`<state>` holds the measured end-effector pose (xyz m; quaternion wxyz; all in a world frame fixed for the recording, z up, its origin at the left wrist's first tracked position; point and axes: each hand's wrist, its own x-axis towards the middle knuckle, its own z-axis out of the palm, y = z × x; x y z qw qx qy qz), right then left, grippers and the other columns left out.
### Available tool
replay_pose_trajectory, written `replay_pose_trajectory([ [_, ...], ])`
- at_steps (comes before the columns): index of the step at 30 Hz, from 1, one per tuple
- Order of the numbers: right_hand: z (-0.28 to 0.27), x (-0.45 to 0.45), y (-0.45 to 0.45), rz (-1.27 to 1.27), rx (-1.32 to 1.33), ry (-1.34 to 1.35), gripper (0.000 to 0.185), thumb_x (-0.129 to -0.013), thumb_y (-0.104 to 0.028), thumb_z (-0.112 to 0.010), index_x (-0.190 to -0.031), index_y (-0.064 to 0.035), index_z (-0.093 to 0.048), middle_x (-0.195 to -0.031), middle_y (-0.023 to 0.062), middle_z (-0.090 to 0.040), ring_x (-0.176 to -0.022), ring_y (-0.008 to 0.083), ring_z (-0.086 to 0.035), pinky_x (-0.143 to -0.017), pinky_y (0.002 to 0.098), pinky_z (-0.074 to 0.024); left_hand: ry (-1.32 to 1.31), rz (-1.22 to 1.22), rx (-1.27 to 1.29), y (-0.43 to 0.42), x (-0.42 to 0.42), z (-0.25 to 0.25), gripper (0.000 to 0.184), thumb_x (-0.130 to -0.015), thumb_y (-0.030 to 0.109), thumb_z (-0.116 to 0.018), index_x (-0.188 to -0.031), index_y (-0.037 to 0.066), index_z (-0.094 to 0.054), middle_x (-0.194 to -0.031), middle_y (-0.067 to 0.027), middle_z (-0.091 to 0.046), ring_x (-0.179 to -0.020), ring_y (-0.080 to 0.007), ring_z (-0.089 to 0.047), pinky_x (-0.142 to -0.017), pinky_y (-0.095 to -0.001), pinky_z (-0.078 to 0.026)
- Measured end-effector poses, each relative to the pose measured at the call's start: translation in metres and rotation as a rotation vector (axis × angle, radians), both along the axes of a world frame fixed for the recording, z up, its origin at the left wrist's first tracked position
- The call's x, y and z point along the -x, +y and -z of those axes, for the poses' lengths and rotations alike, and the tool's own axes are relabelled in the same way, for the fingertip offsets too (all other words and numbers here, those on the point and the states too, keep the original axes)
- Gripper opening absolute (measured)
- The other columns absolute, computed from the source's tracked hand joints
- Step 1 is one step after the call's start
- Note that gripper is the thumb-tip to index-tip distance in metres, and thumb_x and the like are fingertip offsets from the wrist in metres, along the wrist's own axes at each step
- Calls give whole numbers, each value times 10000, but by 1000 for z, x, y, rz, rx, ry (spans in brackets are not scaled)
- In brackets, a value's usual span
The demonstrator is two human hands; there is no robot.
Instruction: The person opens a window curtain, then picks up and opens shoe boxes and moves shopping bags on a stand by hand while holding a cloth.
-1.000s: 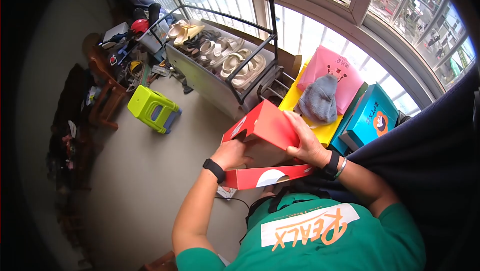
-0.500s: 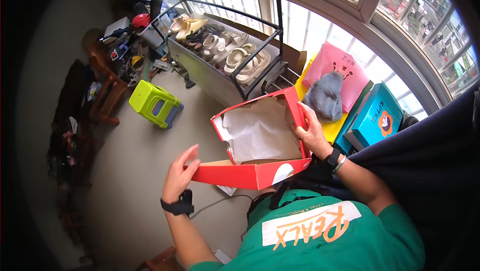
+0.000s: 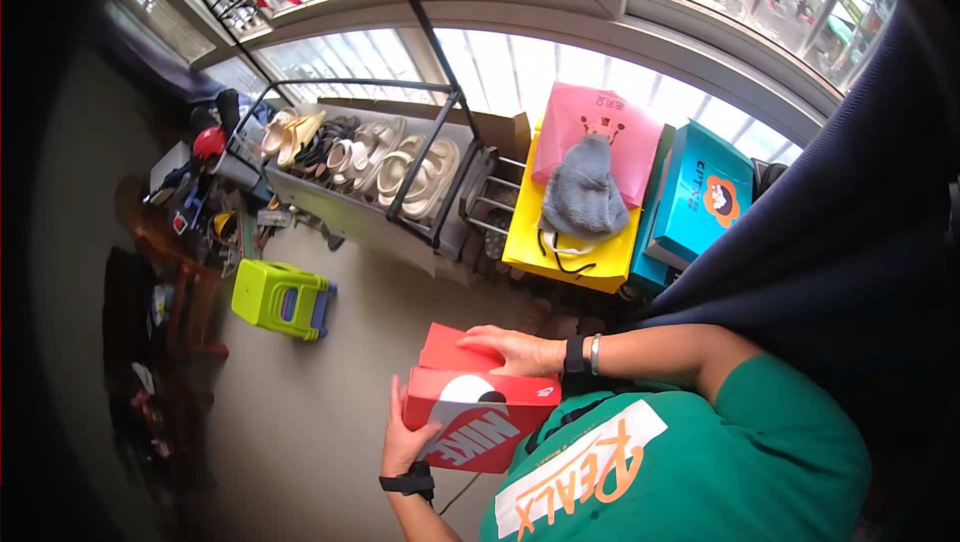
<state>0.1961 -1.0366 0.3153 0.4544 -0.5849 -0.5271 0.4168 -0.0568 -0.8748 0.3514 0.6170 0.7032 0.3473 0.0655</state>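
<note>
Your left hand point(image 3: 406, 432) is clamped on a corner of the red shoebox point(image 3: 478, 426), thumb on the lettered face and fingers up the left end. Your right hand point(image 3: 522, 352) lies over the top, thumb apart from the fingers, laid on the panel rather than closed round anything. The box sits between them, in the air just in front of your green shirt point(image 3: 590, 467).

Expect thin cardboard: probably light, fairly stiff along its folded edges, but easily dented mid-panel. Whether it holds anything you cannot tell, so judge the weight as you bear it. The printed faces look smooth and may slide under dry fingers; corners and lower edges should give you the surest hold, with a flat palm on top, since a lid could shift.

Beyond it, the green stool point(image 3: 272, 300) stands on the floor point(image 3: 300, 412), and the yellow bag point(image 3: 522, 227) lies well apart.
</note>
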Motion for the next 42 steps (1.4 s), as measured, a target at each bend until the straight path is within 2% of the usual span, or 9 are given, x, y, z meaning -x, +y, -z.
replay_pose_trajectory([
  [3,-2,-2,1,-36,92,-14,722,-807,-332,-745,-1419,-129,-421,-1475,216,-330,-1339,386,-391,-1100,423,-366,140,105,55,6,-7,-14,822,-639,92,-828,-1365,11,-450,-1167,-100,-628,-1056,-190,-596,-933,-336,-472],
  [15,29,-16,-9,-62,213,-140,581,-884,-317,-653,-1394,-117,-457,-1501,261,-307,-1325,409,-405,-1093,426,-365,160,-14,52,16,10,-14,634,-684,10,-766,-1274,-13,-534,-1079,-88,-665,-955,-170,-633,-859,-316,-510],
  [21,48,-52,-61,131,123,-373,402,-890,-221,-605,-1261,-73,-560,-1257,179,-569,-1175,359,-539,-1004,428,-447,328,-114,-274,56,76,61,580,-708,21,-750,-1255,-7,-559,-1047,-137,-687,-907,-209,-655,-838,-335,-527],
  [26,31,-78,-120,572,140,-369,315,-882,-167,-621,-1178,-61,-620,-1089,171,-651,-1027,334,-624,-897,393,-504,1030,72,-524,48,144,202,966,-707,226,-805,-1509,185,-268,-1258,-232,-515,-1191,-443,-494,-1061,-455,-386],
  [29,-21,-83,-149,1135,-81,-168,234,-917,-31,-574,-1144,-25,-630,-948,102,-686,-817,147,-662,-728,273,-523,836,75,-368,41,112,221,782,-751,200,-766,-1426,57,-398,-1260,-261,-544,-1185,-390,-527,-1047,-426,-395],
  [32,-40,-96,-184,1508,-254,-63,309,-966,-19,-480,-1268,-42,-540,-875,13,-575,-640,61,-483,-594,202,-430,632,172,-231,51,81,249,681,-783,182,-738,-1370,-28,-462,-1230,-266,-581,-1125,-349,-581,-979,-404,-448],
  [36,-47,-94,-216,1761,-357,-183,376,-974,-1,-445,-1344,-65,-463,-949,-2,-522,-814,52,-482,-742,198,-418,396,303,-54,60,-13,244,609,-838,194,-684,-1372,-7,-470,-1090,-226,-663,-1003,-277,-646,-904,-360,-489],
  [40,-42,-90,-231,1823,205,-969,574,-884,-65,-580,-1413,-5,-367,-1277,218,-472,-1187,354,-483,-1037,410,-386,176,386,-148,53,-122,216,564,-862,218,-663,-1360,11,-496,-1013,-180,-691,-948,-235,-649,-871,-342,-499],
  [42,-25,-95,-237,1859,378,-750,672,-865,-191,-627,-1420,41,-328,-1416,323,-342,-1309,433,-374,-1091,448,-323,154,372,-39,39,-172,216,531,-880,205,-654,-1354,16,-506,-1014,-155,-693,-933,-202,-646,-849,-317,-503],
])
